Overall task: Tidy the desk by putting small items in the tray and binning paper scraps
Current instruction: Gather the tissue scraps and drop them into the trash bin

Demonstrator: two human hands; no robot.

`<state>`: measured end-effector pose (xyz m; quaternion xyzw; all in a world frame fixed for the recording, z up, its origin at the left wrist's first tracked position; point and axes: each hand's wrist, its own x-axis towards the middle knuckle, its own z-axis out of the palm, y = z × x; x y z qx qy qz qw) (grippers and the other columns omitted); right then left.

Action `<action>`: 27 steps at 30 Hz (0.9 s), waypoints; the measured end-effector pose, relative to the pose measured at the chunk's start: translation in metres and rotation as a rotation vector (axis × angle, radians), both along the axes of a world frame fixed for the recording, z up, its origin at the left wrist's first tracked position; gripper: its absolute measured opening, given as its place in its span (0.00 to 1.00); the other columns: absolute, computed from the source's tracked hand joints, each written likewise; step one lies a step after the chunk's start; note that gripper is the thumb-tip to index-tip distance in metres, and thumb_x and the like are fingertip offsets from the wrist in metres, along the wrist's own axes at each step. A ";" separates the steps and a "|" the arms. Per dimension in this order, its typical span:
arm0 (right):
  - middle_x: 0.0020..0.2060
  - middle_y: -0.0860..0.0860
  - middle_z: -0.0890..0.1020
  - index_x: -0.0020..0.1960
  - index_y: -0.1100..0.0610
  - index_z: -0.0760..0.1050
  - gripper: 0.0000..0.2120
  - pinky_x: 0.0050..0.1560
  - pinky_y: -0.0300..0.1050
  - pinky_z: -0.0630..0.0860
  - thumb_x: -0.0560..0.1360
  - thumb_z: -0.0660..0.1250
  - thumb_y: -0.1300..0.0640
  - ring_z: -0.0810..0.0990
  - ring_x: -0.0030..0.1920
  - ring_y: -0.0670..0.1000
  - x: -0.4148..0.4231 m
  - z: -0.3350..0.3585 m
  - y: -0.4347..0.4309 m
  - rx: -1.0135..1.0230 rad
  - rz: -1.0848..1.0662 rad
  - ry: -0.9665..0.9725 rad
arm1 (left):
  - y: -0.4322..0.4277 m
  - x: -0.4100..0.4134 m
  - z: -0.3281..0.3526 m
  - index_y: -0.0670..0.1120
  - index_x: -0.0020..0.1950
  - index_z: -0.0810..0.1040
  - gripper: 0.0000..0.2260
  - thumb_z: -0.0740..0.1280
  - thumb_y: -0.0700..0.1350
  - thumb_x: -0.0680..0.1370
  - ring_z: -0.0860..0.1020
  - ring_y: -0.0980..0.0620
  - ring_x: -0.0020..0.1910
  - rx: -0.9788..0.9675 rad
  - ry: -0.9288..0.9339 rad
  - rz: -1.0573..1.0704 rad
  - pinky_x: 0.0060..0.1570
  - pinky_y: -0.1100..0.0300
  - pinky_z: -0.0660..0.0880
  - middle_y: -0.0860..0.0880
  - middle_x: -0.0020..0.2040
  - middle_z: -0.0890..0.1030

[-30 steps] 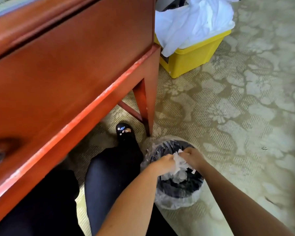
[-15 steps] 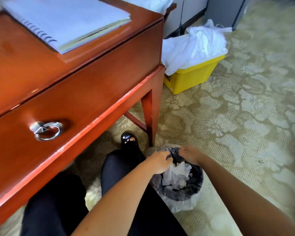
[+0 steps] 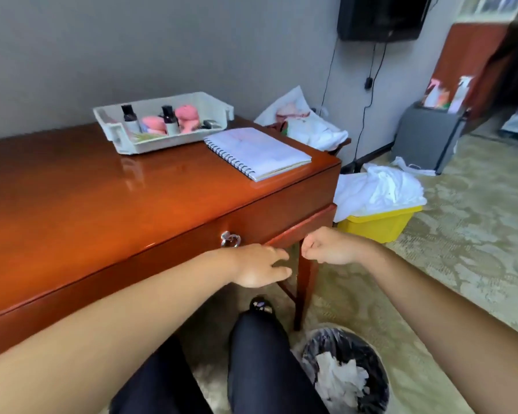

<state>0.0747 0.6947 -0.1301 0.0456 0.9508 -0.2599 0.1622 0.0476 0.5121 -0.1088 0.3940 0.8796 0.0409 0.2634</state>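
Head view: the red-brown wooden desk [image 3: 102, 204] fills the left half of the frame, its front edge running just behind both hands. On the carpet at the lower right, below the hands and well apart from them, stands the black bin [image 3: 382, 386] with a clear liner. The crumpled white paper scraps [image 3: 338, 380] lie inside it.

At the desk's far edge against the wall sits the white tray [image 3: 150, 145], well beyond either hand. It holds two small dark-capped bottles [image 3: 169, 122] standing upright and some pink items [image 3: 186, 116]. A spiral notebook [image 3: 257, 152] lies closed on the desk just to the right of the tray.

The left hand [image 3: 257, 265] hovers in front of the desk's front panel, fingers loosely spread and empty, just below the metal ring pull [image 3: 231, 239]. The right hand [image 3: 329, 246] is close beside it near the desk's corner leg, curled into a loose fist with nothing seen in it.
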 end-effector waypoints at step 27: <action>0.74 0.52 0.62 0.75 0.48 0.55 0.27 0.70 0.56 0.65 0.79 0.59 0.48 0.63 0.73 0.57 -0.086 0.087 -0.390 0.044 0.696 0.298 | -0.371 0.023 0.069 0.54 0.77 0.42 0.32 0.55 0.60 0.79 0.49 0.47 0.78 -0.092 0.621 1.018 0.74 0.47 0.52 0.51 0.79 0.46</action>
